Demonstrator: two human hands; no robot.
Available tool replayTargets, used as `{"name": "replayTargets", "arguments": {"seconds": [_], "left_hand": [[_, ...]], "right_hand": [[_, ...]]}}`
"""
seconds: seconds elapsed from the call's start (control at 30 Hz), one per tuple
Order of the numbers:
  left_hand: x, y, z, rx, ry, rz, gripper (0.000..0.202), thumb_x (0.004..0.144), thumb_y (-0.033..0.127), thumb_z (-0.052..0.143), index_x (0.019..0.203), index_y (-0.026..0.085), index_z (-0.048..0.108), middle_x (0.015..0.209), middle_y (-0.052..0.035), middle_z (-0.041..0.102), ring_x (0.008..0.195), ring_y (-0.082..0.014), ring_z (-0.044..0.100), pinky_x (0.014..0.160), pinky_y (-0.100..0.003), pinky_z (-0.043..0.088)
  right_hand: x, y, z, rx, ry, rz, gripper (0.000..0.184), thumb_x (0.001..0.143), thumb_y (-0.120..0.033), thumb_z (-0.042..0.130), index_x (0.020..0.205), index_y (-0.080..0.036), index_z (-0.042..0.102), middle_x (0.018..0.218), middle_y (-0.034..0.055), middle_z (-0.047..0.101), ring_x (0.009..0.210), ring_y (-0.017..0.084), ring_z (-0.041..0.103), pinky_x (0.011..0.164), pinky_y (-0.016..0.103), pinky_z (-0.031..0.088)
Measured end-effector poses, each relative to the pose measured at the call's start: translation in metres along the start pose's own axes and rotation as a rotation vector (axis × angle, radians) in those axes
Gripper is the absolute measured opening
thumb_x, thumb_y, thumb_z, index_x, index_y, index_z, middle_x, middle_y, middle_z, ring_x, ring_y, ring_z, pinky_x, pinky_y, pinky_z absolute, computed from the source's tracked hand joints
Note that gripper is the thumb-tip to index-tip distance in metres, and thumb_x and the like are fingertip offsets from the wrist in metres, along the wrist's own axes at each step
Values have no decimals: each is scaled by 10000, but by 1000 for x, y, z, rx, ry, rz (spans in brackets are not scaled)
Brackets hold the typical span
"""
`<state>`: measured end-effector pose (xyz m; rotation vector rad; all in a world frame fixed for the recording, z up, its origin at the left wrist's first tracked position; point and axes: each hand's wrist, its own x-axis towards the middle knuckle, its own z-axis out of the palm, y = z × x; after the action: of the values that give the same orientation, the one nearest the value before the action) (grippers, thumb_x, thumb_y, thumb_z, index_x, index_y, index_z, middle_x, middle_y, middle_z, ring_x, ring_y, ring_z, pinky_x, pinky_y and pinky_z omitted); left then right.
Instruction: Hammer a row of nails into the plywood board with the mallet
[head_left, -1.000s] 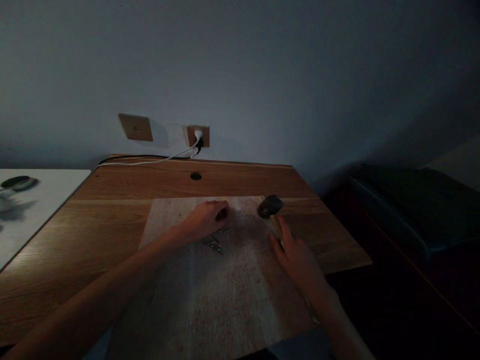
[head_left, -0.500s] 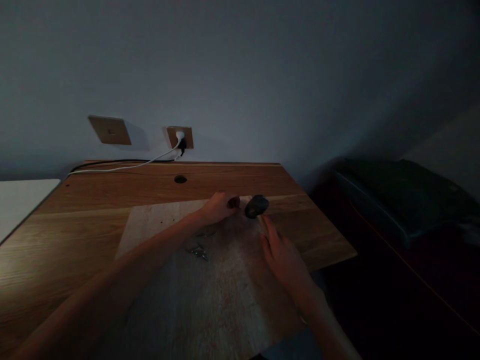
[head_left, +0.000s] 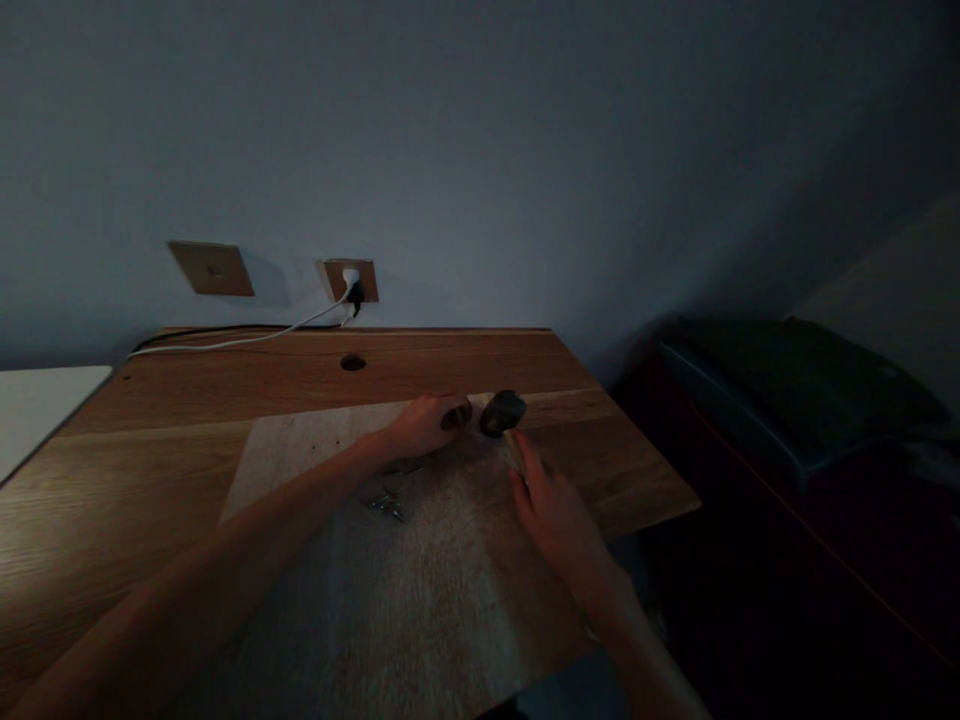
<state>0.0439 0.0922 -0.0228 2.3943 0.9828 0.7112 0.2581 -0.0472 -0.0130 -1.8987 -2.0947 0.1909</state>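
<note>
My right hand is wrapped round the pale handle of a hammer with a thick, dark head. The hammer's head is just right of my left hand, with a small gap showing between them. My left hand rests low at the far part of a pale wooden board, fingers curled together. Whatever its fingertips pinch is too dark and small to name. Nearer to me, a loose heap of thin, shiny metal pieces that look like nails lies on the board, below my left wrist.
The board lies on a brown wooden table with a cable hole near the wall. White and black cables run from a wall socket along its back edge. A dark, cushion-like object stands off to the right.
The view has shifted slightly, so everything sits a little further left. Both hands keep their grips, and the hammer's head stays beside my left hand.
</note>
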Motion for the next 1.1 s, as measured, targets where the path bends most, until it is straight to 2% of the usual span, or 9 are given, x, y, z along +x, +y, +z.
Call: {"name": "replayTargets", "arguments": {"seconds": [0.27, 0.4, 0.57, 0.7, 0.9, 1.1], "left_hand": [[1, 0, 2, 18, -11, -14, 170, 837, 173, 730, 1001, 177, 686, 957, -45, 692, 844, -187, 641, 745, -280, 476], [1, 1, 1, -1, -25, -8, 122, 869, 137, 671, 982, 181, 666, 946, -37, 693, 842, -180, 644, 774, -284, 480], [0, 1, 3, -47, 0, -72, 235, 841, 118, 693, 1058, 181, 630, 927, -27, 708, 840, -186, 672, 761, -279, 485], [0, -2, 6, -103, 7, -81, 344, 817, 89, 685, 1133, 188, 589, 946, -22, 729, 844, -178, 692, 745, -271, 490], [2, -6, 7, -138, -13, -63, 447, 806, 74, 680, 1217, 195, 555, 945, -10, 743, 829, -158, 695, 720, -249, 481], [1, -2, 4, -134, -11, -72, 469, 810, 74, 671, 1251, 190, 563, 983, -22, 762, 864, -176, 717, 729, -253, 486]], "right_hand": [[0, -3, -2, 27, -11, 2, 572, 1051, -275, 377, 1611, -160, 378, 1180, 208, 738, 928, 337, 759, 808, 471, 586], [0, -2, -1, 72, 9, -5, 561, 1051, -293, 357, 1592, -154, 409, 1271, 227, 707, 1027, 361, 749, 879, 528, 580], [3, 6, -4, 234, 14, -47, 580, 1050, -341, 320, 1579, -121, 406, 1401, 221, 645, 1218, 346, 688, 999, 541, 558], [7, 6, -17, 289, 16, -70, 583, 1047, -366, 341, 1575, -128, 408, 1474, 203, 594, 1319, 326, 625, 1069, 534, 526], [7, -8, -32, 245, 51, -80, 584, 1058, -388, 344, 1591, -154, 399, 1440, 203, 621, 1265, 358, 657, 1015, 574, 544], [7, -12, -26, 118, -23, -106, 574, 1064, -358, 334, 1610, -190, 389, 1356, 196, 679, 1119, 362, 726, 927, 571, 572]]}}
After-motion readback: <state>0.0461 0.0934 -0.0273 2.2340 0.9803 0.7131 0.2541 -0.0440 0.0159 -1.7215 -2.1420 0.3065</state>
